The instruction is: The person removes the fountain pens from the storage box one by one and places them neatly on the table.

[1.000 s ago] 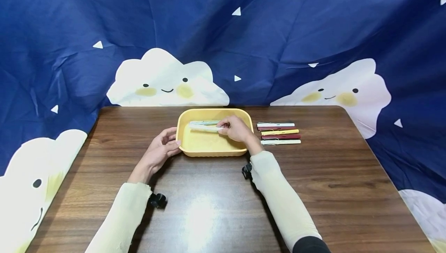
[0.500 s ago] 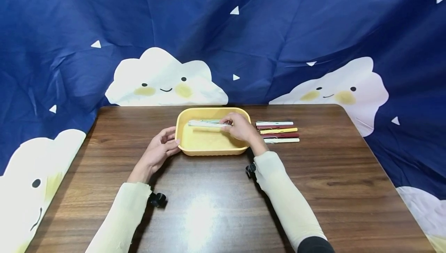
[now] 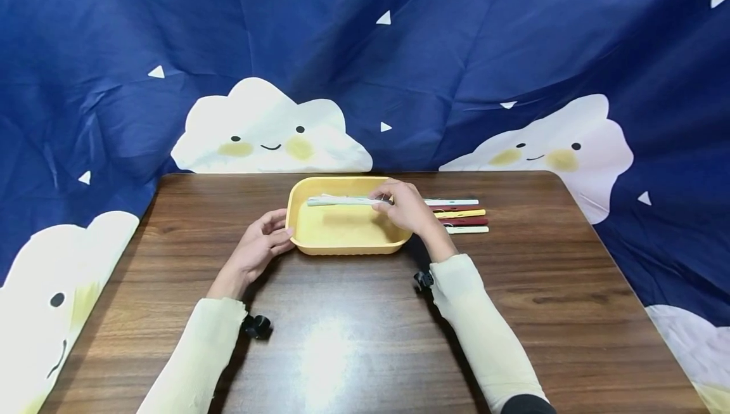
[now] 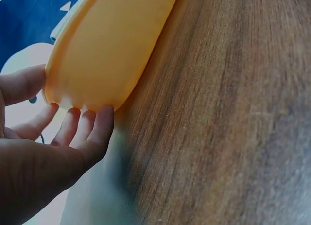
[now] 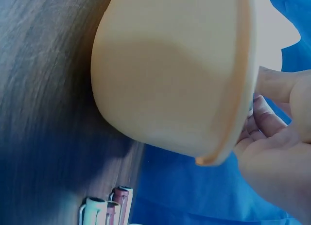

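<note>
A yellow plastic basket (image 3: 342, 250) stands near the table's far edge. My left hand (image 3: 263, 246) grips its left end, the thumb at the rim and the other fingertips against the outer wall (image 4: 107, 50). Above the basket's right half, my right hand (image 3: 402, 205) pinches a pale pen (image 3: 342, 201) by its right end, the pen lying roughly level over the basket floor. In the right wrist view the basket wall (image 5: 165, 79) hides most of the pen and part of the fingers.
Right of the basket lies a row of several pens: a white pen (image 3: 462, 202), a yellow pen (image 3: 470, 213), dark red pens (image 3: 473, 221) and a pale pen (image 3: 470, 229). A blue cloud-print curtain (image 3: 319, 33) hangs behind the wooden table (image 3: 542, 312).
My right hand has lifted the pale pen and moved right with it towards the basket's right rim, overlapping the row's left ends. The left hand keeps its place on the basket.
</note>
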A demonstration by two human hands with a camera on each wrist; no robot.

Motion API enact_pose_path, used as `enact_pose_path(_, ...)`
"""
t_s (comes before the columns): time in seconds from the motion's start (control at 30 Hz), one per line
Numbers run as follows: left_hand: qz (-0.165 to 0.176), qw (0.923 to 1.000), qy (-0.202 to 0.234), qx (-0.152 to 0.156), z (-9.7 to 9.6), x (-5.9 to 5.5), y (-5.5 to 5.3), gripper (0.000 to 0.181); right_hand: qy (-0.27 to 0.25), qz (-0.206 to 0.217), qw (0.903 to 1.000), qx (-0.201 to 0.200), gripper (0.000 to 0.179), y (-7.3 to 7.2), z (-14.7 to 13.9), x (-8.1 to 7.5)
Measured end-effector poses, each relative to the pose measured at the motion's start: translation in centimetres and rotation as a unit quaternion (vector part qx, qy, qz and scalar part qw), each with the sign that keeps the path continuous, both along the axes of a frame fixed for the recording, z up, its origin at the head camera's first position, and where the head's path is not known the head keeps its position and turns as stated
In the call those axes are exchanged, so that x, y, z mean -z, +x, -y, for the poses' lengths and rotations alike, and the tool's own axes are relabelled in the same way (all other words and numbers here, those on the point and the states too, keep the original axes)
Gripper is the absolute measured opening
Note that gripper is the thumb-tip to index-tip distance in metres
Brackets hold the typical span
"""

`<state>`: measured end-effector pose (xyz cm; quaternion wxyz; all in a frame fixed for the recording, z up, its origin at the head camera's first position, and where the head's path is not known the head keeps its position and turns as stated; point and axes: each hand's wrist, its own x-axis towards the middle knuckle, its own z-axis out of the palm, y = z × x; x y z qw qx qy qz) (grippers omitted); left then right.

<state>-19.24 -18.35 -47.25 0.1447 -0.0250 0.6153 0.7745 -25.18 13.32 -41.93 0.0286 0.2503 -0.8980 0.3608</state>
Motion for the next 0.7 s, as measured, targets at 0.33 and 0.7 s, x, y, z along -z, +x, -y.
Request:
enact_pose_path(0.33,0.005,1.0,0.004,-0.003,-0.1,-0.2,0.0,0.058,-0.012,-0.012,0.9999,0.002,0.011,1.2,-2.0,-0.7)
enact_pose_path(0.7,0.006,1.0,0.001,-0.002,-0.1,-0.1,0.0,0.057,-0.022,-0.027,0.9994,0.004,0.014,1.8,-4.2,-1.0)
